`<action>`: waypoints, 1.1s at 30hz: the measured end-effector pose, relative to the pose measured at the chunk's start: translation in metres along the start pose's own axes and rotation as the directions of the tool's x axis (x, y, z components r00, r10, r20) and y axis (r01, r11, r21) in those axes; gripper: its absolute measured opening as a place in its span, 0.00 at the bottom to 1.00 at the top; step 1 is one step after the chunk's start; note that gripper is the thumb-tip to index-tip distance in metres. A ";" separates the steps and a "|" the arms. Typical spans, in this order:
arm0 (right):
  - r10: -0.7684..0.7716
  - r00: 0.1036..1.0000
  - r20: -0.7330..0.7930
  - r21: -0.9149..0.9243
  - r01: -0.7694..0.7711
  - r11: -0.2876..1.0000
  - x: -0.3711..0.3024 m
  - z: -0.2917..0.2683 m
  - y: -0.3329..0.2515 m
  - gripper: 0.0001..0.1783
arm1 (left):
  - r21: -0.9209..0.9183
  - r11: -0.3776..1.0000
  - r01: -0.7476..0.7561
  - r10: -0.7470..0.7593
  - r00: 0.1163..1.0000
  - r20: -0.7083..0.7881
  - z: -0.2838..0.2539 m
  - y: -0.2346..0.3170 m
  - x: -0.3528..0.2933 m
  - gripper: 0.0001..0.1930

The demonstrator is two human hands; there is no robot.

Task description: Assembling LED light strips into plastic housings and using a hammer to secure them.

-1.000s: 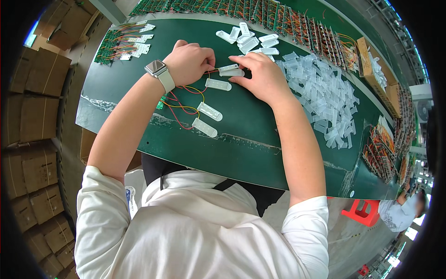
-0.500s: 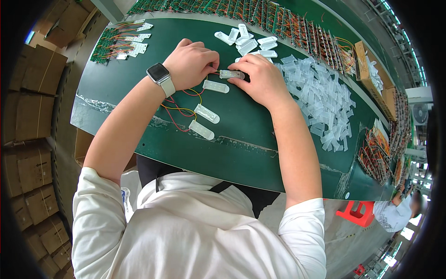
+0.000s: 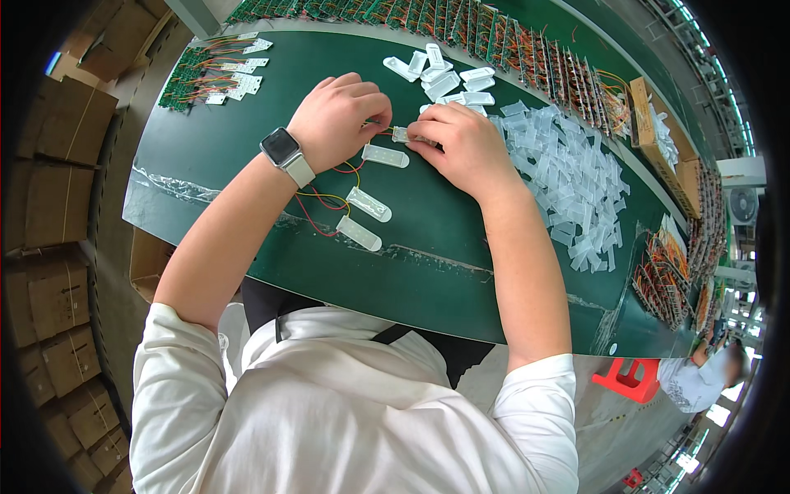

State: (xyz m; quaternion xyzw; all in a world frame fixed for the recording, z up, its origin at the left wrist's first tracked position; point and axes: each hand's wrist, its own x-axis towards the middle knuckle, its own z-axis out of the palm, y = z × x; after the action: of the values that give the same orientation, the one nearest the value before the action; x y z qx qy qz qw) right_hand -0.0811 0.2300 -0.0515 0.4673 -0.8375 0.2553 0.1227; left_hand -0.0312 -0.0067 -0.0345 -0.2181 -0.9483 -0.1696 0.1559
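My left hand (image 3: 339,119), with a watch on its wrist, is closed in a pinch on thin red and yellow wires (image 3: 380,132). Those wires run into a small white LED module (image 3: 401,134), whose far end my right hand (image 3: 462,148) grips between thumb and fingers; the fingers cover most of it. Just below lies a similar white module (image 3: 385,156) on the green table. Two more, an upper one (image 3: 369,204) and a lower one (image 3: 360,234), rest nearer to me, their red and yellow wires trailing left under my left forearm.
White plastic shells (image 3: 442,84) lie beyond my hands. To the right spreads a heap of clear plastic pieces (image 3: 568,181). Wired circuit boards (image 3: 185,78) sit at far left, and rows of boards (image 3: 461,33) line the back. A cardboard box (image 3: 658,148) stands at right.
My right fingers have slid further left over the LED module, hiding more of it. The left hand stays nearly in place, still pinching the wires.
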 end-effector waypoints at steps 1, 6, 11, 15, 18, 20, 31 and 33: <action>-0.010 1.000 -0.010 -0.011 0.010 1.000 0.001 -0.001 0.000 0.06 | -0.013 1.000 -0.010 0.011 1.000 0.025 0.002 -0.002 -0.001 0.07; -0.012 1.000 -0.014 -0.049 0.011 0.999 0.000 0.005 0.000 0.06 | -0.016 0.995 0.095 -0.093 0.992 0.082 0.002 0.003 -0.001 0.03; -0.010 0.997 -0.071 -0.076 0.005 0.997 0.001 0.008 -0.004 0.05 | 0.070 0.996 0.056 -0.060 0.996 0.059 -0.004 0.007 0.003 0.06; -0.009 0.997 -0.072 -0.073 0.004 0.997 0.001 0.008 -0.003 0.05 | 0.003 0.995 0.100 -0.100 0.991 0.084 -0.001 0.004 0.002 0.09; -0.001 0.998 -0.063 -0.074 -0.004 0.997 0.002 0.008 -0.003 0.05 | -0.025 0.993 0.112 -0.109 0.990 0.089 0.001 0.004 -0.001 0.10; 0.007 0.998 -0.058 -0.064 -0.011 0.998 0.003 0.009 -0.004 0.05 | -0.016 0.993 0.115 -0.114 0.990 0.088 0.003 0.004 -0.002 0.12; 0.060 0.997 -0.049 -0.093 -0.064 0.994 0.002 0.011 -0.006 0.08 | 0.004 0.996 0.085 -0.085 0.995 0.045 0.000 0.001 -0.001 0.14; 0.062 0.997 -0.047 -0.096 -0.066 0.993 0.004 0.012 -0.008 0.08 | 0.008 0.997 0.082 -0.082 0.996 0.019 -0.002 -0.007 -0.004 0.14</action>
State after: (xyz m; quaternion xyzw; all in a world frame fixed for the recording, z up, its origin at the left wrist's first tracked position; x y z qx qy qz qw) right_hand -0.0761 0.2170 -0.0575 0.4278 -0.8607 0.2280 0.1554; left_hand -0.0306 -0.0146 -0.0355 -0.1802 -0.9586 -0.1704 0.1402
